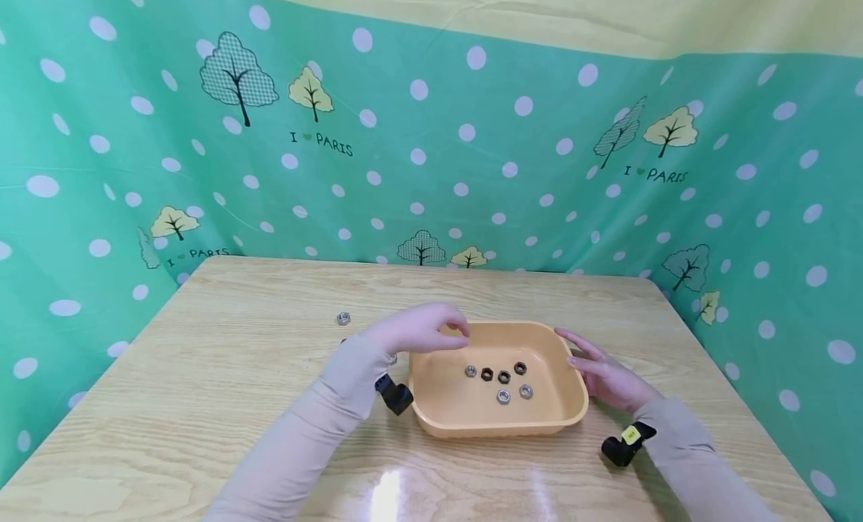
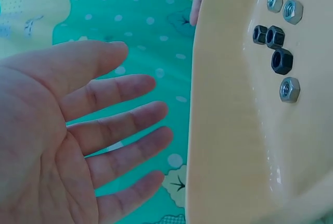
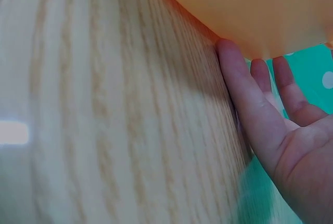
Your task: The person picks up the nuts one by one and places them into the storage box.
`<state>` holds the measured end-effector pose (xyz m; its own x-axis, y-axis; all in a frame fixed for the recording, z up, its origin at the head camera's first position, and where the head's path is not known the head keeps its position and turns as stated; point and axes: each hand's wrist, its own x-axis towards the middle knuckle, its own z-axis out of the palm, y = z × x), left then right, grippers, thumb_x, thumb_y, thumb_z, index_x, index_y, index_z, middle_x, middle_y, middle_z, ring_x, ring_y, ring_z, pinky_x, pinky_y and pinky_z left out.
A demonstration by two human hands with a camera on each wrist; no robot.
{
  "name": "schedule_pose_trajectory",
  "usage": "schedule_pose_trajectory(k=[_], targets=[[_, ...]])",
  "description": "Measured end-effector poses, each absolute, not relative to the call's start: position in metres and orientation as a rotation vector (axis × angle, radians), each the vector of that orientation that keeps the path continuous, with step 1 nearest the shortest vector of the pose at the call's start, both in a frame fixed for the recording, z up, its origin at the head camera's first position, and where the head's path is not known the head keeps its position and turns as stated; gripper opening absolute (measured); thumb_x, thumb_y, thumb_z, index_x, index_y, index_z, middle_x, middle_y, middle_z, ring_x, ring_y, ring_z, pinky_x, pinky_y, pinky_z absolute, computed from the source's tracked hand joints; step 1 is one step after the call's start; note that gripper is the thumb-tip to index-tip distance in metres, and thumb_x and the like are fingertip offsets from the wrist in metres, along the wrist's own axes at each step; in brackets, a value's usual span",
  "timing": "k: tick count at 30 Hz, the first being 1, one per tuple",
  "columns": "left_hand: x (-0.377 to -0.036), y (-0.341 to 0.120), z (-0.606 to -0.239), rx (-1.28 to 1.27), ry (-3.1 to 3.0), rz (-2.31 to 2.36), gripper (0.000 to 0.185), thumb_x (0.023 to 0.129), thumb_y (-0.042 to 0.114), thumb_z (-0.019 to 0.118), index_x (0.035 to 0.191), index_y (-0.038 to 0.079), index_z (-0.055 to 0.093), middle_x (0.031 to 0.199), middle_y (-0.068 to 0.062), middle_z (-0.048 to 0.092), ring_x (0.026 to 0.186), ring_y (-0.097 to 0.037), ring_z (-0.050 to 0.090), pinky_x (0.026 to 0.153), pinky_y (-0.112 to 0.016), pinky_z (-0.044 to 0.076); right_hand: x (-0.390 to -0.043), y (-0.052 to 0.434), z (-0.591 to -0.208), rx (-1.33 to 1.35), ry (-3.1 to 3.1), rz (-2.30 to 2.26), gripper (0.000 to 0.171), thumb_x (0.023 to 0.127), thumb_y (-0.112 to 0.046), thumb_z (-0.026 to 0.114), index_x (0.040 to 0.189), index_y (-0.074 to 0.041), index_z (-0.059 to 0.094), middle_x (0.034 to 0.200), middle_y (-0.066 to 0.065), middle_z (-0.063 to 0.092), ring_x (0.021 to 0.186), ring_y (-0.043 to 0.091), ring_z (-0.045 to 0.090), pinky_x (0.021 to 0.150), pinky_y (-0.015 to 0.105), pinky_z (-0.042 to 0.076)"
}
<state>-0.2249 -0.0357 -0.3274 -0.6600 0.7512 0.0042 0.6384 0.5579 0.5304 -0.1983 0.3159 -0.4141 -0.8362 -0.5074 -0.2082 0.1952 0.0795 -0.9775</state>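
Observation:
A shallow peach plastic basin [image 1: 485,417] stands on the table, with silver hex nuts [image 1: 503,396] and black hex nuts [image 1: 504,377] lying on its floor. Over the basin's left rim hovers my left hand [image 1: 421,329]. In the left wrist view its fingers [image 2: 127,117] are spread and loosely bent, with nothing between them. At the right side, my right hand [image 1: 610,376] touches the basin near the rim. The right wrist view shows its extended thumb and fingertips [image 3: 229,52] against the outer wall, not wrapped around it.
A silver nut [image 1: 343,318] lies on the wooden table [image 1: 270,305], left of the basin. Another nut [image 1: 392,359] is partly hidden beside the left wrist. A green dotted curtain [image 1: 377,170] hangs behind the table and along its sides.

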Motion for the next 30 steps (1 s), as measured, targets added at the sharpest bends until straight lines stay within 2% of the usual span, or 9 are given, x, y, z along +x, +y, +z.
schedule_pose_trajectory(k=[5, 12, 18, 23, 30], targets=[[-0.220, -0.048, -0.329, 1.123, 2.592, 0.806, 0.025, 0.092, 0.021, 0.059, 0.111, 0.005, 0.065, 0.118, -0.007, 0.064, 0.115, -0.022, 0.057, 0.103, -0.038, 0.043, -0.199, 0.315, -0.415, -0.314, 1.843, -1.818, 0.056, 0.100, -0.017, 0.042, 0.150, -0.032, 0.020, 0.127, -0.013, 0.048, 0.114, 0.008, 0.057, 0.093, 0.032, 0.050], [-0.214, -0.069, -0.342, 1.067, 2.625, 0.870, 0.023, 0.093, 0.020, 0.058, 0.108, 0.006, 0.066, 0.110, -0.006, 0.065, 0.105, -0.023, 0.060, 0.093, -0.039, 0.049, -0.199, 0.315, -0.415, -0.306, 1.871, -1.805, 0.055, 0.101, -0.019, 0.042, 0.149, -0.033, 0.021, 0.128, -0.013, 0.046, 0.113, 0.007, 0.057, 0.092, 0.032, 0.050], [-0.206, -0.084, -0.351, 1.064, 2.658, 0.930, 0.021, 0.093, 0.021, 0.058, 0.107, 0.008, 0.065, 0.109, -0.004, 0.065, 0.105, -0.022, 0.059, 0.093, -0.039, 0.048, -0.199, 0.317, -0.416, -0.341, 1.828, -1.826, 0.054, 0.101, -0.016, 0.040, 0.148, -0.034, 0.023, 0.126, -0.015, 0.048, 0.114, 0.007, 0.057, 0.093, 0.032, 0.050], [-0.204, -0.096, -0.359, 1.025, 2.657, 1.030, 0.021, 0.092, 0.020, 0.059, 0.109, 0.007, 0.064, 0.113, -0.005, 0.064, 0.107, -0.022, 0.058, 0.094, -0.041, 0.048, -0.199, 0.319, -0.416, -0.375, 1.799, -1.843, 0.053, 0.101, -0.016, 0.039, 0.148, -0.035, 0.023, 0.125, -0.017, 0.050, 0.114, 0.007, 0.057, 0.093, 0.031, 0.050], [-0.200, -0.109, -0.364, 0.910, 2.731, 1.139, 0.024, 0.093, 0.019, 0.059, 0.112, 0.005, 0.064, 0.123, -0.010, 0.061, 0.116, -0.028, 0.055, 0.099, -0.047, 0.045, -0.199, 0.318, -0.416, -0.388, 1.792, -1.845, 0.053, 0.102, -0.015, 0.038, 0.148, -0.035, 0.023, 0.125, -0.018, 0.052, 0.114, 0.007, 0.057, 0.092, 0.031, 0.050]])
